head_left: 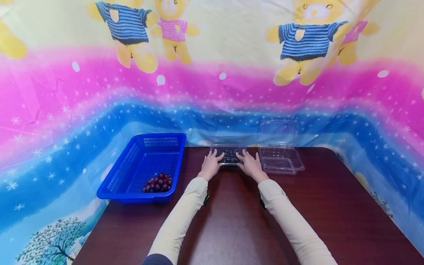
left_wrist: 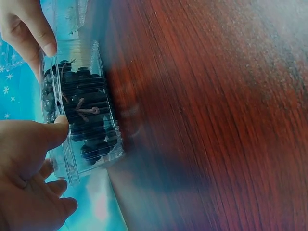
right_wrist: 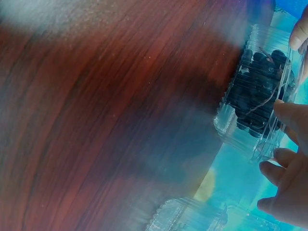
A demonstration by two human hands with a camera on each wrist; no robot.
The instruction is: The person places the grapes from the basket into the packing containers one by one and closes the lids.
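Note:
A clear plastic clamshell box (head_left: 228, 150) stands near the table's far edge. Dark grapes (left_wrist: 89, 118) fill it, with thin stems (right_wrist: 262, 102) among them. My left hand (head_left: 210, 165) touches the box's left part, its fingers spread and the thumb pressing the front rim. On the right part, my right hand (head_left: 251, 165) lies the same way, thumb on the rim and fingers spread. Both wrist views show the box's lid lying over the grapes; whether its edge is fully snapped down I cannot tell.
At the left, a blue plastic basket (head_left: 180, 167) holds a bunch of red grapes (head_left: 158, 183). Another clear clamshell box (head_left: 281, 162) stands right of the hands, lid raised. Behind the dark wooden table (head_left: 225, 221) hangs a printed cloth (head_left: 212, 84).

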